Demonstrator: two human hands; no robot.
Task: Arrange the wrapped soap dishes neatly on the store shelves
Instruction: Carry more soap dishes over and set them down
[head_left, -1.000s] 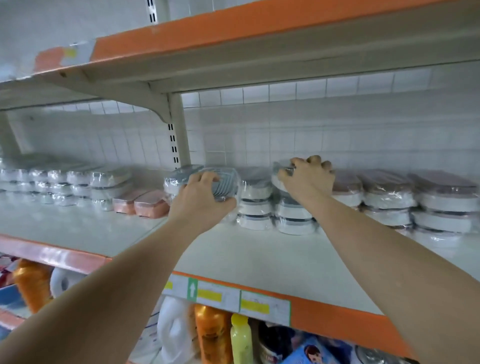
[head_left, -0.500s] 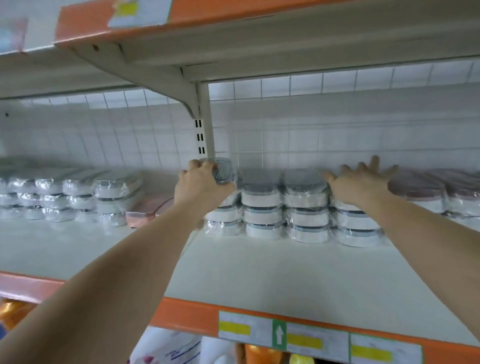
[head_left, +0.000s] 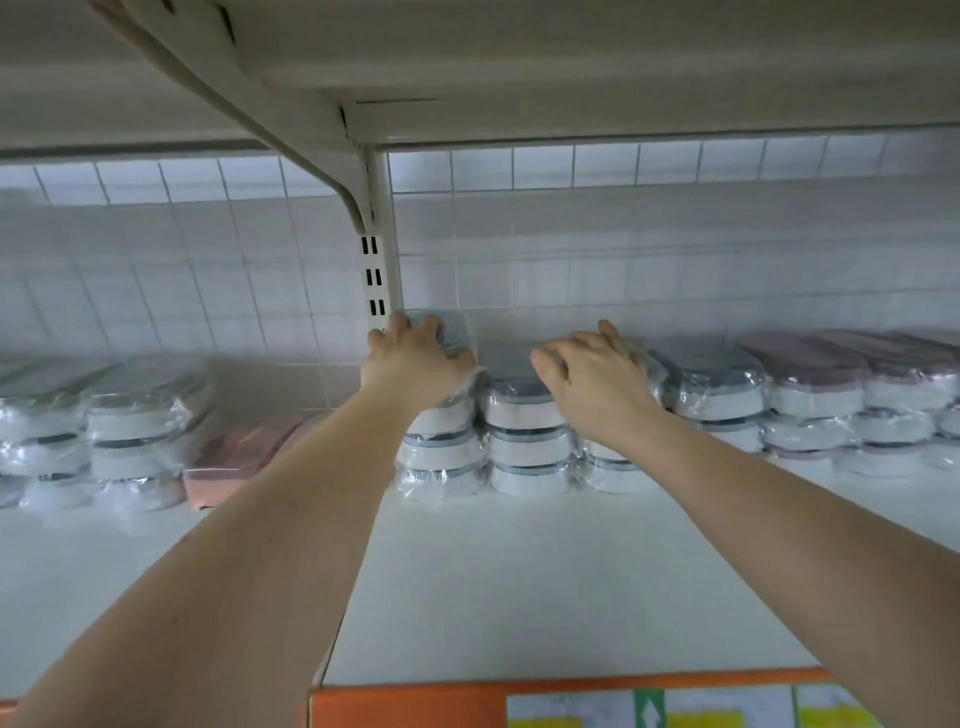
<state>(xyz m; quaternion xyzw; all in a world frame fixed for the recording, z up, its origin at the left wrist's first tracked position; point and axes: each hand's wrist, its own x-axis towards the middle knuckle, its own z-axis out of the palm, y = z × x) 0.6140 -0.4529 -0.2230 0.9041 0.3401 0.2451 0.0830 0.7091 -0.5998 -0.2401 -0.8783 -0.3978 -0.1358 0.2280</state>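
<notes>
Beside the slotted upright (head_left: 383, 270), the left hand (head_left: 413, 364) curled its fingers over the top wrapped soap dish (head_left: 451, 332) while the right hand (head_left: 592, 382), fingers loosely spread, pressed neighbouring stacks (head_left: 524, 431), likely squaring them.

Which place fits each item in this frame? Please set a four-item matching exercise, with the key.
Items:
1. left hand
2. right hand
3. pink packs
4. orange shelf edge

Places:
A. bottom of the view, carrying label strips
B. on the stack top beside the slotted upright
C. lying low on the shelf, left of the left arm
D. on the stack top two stacks right of the upright

Pairs: 1-B, 2-D, 3-C, 4-A
</notes>
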